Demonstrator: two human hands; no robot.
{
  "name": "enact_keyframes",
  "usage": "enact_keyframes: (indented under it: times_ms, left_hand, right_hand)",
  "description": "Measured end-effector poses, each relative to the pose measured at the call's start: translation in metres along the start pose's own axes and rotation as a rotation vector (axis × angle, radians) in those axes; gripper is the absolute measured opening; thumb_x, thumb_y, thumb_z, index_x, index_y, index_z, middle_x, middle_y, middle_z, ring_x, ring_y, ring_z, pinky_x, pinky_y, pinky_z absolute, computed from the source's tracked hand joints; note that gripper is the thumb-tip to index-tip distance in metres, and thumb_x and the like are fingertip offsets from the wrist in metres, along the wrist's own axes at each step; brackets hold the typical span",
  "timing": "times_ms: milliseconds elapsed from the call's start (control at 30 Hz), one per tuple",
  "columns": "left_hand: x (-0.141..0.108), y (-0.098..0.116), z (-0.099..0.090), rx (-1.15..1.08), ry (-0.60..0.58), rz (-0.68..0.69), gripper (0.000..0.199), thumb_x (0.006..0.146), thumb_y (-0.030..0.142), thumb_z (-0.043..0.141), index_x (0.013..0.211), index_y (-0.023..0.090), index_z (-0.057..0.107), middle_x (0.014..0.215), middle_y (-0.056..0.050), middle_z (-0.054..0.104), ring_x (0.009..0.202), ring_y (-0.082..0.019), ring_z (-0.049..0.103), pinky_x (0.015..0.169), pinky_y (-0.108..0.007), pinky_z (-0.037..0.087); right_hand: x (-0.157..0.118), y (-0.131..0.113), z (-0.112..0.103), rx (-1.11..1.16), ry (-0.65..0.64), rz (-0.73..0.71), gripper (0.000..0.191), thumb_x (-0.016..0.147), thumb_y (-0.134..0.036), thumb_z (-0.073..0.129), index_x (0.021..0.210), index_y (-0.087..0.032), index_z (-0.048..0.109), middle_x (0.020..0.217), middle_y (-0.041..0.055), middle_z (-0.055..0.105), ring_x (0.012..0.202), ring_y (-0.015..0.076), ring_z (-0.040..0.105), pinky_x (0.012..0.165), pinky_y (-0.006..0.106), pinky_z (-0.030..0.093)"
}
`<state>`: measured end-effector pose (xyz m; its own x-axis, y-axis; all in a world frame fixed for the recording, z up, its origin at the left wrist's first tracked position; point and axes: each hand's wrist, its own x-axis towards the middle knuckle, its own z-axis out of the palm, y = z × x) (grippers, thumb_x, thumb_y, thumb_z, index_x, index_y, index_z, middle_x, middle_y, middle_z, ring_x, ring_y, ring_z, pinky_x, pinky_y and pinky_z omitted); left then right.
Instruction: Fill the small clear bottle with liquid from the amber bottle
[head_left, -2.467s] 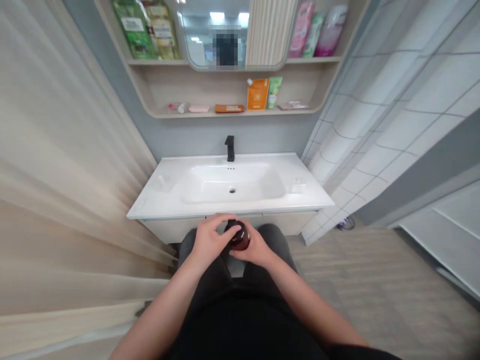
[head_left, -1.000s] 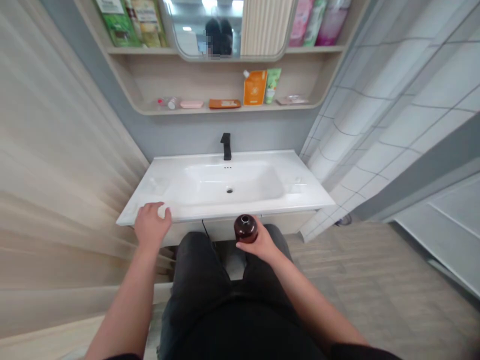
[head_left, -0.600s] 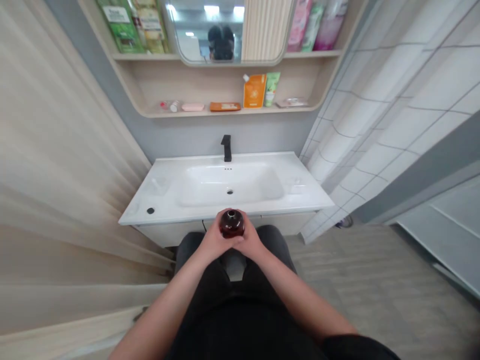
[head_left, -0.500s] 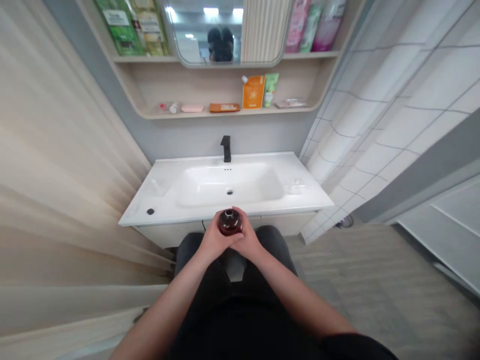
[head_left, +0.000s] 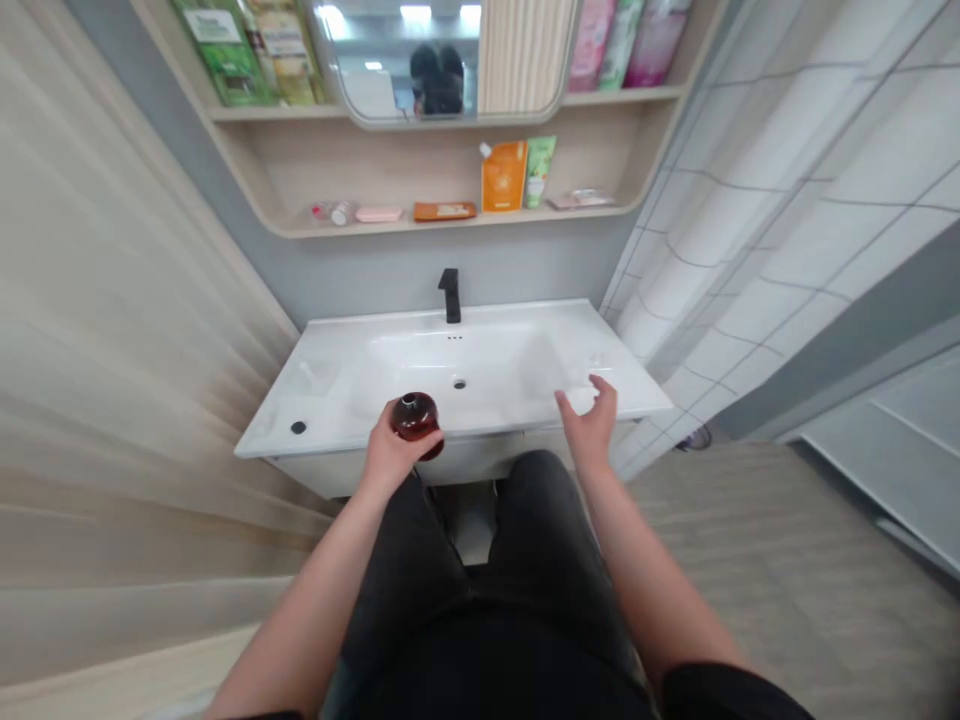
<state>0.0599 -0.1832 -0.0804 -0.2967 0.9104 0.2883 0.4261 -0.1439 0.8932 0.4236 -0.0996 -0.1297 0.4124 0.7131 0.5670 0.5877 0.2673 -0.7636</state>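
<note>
The left hand (head_left: 388, 452) is clamped around the dark red bottle (head_left: 417, 424), holding it near the front edge of the tabletop (head_left: 337, 425), with its open neck facing up. The right hand (head_left: 591, 425) has thumb and fingers apart, near a clear item (head_left: 597, 364); whether they touch, I cannot tell. A black cap (head_left: 298, 428) lies on the tabletop, left of the basin (head_left: 487, 365). The black faucet (head_left: 451, 296) stands behind the basin, below the shelf (head_left: 360, 230).
</note>
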Motion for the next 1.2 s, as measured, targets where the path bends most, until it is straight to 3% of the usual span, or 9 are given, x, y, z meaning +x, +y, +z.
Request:
enact_keyframes:
  times_ms: [133,233,300,567,633,733,867,1033,1200]
  left_hand:
    - [0.033,-0.018,-0.011,0.086,0.055,0.0,0.067,0.066,0.045,0.1,0.123,0.022,0.071,0.12,-0.008,0.081,0.114,-0.03,0.079,0.11,-0.046,0.06]
    - [0.051,-0.033,-0.015,0.122,0.095,-0.022,0.07,0.067,0.044,0.101,0.126,0.023,0.07,0.123,-0.009,0.081,0.116,-0.031,0.078,0.112,-0.047,0.06]
    - [0.061,-0.043,-0.016,0.127,0.103,-0.037,0.07,0.068,0.045,0.1,0.127,0.024,0.07,0.123,-0.008,0.081,0.117,-0.031,0.078,0.112,-0.046,0.06]
    - [0.1,-0.076,-0.007,0.161,0.101,-0.063,0.072,0.067,0.044,0.102,0.129,0.024,0.07,0.124,-0.009,0.081,0.118,-0.031,0.079,0.112,-0.047,0.06]
    - [0.108,-0.08,-0.001,0.153,0.105,-0.062,0.073,0.067,0.042,0.102,0.129,0.025,0.069,0.125,-0.009,0.081,0.118,-0.032,0.079,0.112,-0.047,0.06]
    - [0.12,-0.081,0.012,0.121,0.131,-0.05,0.075,0.067,0.038,0.103,0.132,0.025,0.068,0.128,-0.009,0.08,0.12,-0.031,0.078,0.113,-0.046,0.06]
    - [0.138,-0.081,0.03,0.101,0.152,-0.067,0.075,0.067,0.035,0.102,0.132,0.025,0.066,0.129,-0.009,0.08,0.12,-0.03,0.078,0.114,-0.045,0.06]
    - [0.158,-0.083,0.048,0.141,0.093,-0.046,0.076,0.068,0.037,0.102,0.132,0.026,0.064,0.129,-0.008,0.081,0.122,-0.03,0.078,0.114,-0.045,0.059]
    - [0.163,-0.088,0.059,0.219,0.022,-0.041,0.074,0.07,0.039,0.102,0.132,0.026,0.064,0.128,-0.011,0.082,0.12,-0.032,0.079,0.11,-0.046,0.06]
  right_hand:
    - [0.055,0.04,0.011,-0.255,0.034,0.015,0.108,0.081,-0.063,0.09,0.162,-0.012,0.042,0.165,0.0302,0.049,0.159,0.0467,0.043,0.133,0.068,0.035]
    - [0.078,0.055,0.026,-0.35,-0.002,0.124,0.12,0.074,-0.059,0.096,0.167,-0.012,0.036,0.17,0.0337,0.041,0.16,0.0502,0.041,0.131,0.068,0.036]
    - [0.086,0.063,0.034,-0.379,-0.03,0.162,0.123,0.07,-0.055,0.099,0.167,-0.012,0.037,0.166,0.0339,0.046,0.155,0.0507,0.047,0.128,0.065,0.04]
    - [0.103,0.085,0.048,-0.254,-0.11,0.2,0.087,0.078,-0.048,0.09,0.15,-0.02,0.05,0.14,0.0243,0.071,0.117,0.0357,0.072,0.104,0.05,0.058]
    - [0.101,0.078,0.058,-0.138,-0.193,0.169,0.09,0.073,-0.056,0.093,0.144,-0.022,0.052,0.135,0.0202,0.073,0.111,0.0344,0.074,0.1,0.051,0.061]
    - [0.089,0.052,0.083,0.073,-0.429,0.068,0.092,0.063,-0.068,0.098,0.134,-0.026,0.056,0.133,0.0156,0.074,0.104,0.0331,0.077,0.095,0.052,0.064]
    - [0.065,0.006,0.127,0.289,-0.722,-0.035,0.082,0.065,-0.062,0.099,0.131,-0.028,0.063,0.128,0.0108,0.074,0.107,0.0302,0.075,0.097,0.049,0.065]
    - [0.04,-0.029,0.18,0.362,-0.817,0.131,0.086,0.06,-0.04,0.102,0.135,-0.03,0.061,0.129,0.0085,0.073,0.112,0.0281,0.072,0.101,0.048,0.063]
    - [0.026,-0.03,0.204,0.361,-0.849,0.326,0.075,0.056,-0.024,0.097,0.122,-0.029,0.061,0.124,0.0045,0.073,0.109,0.0254,0.07,0.105,0.048,0.061]
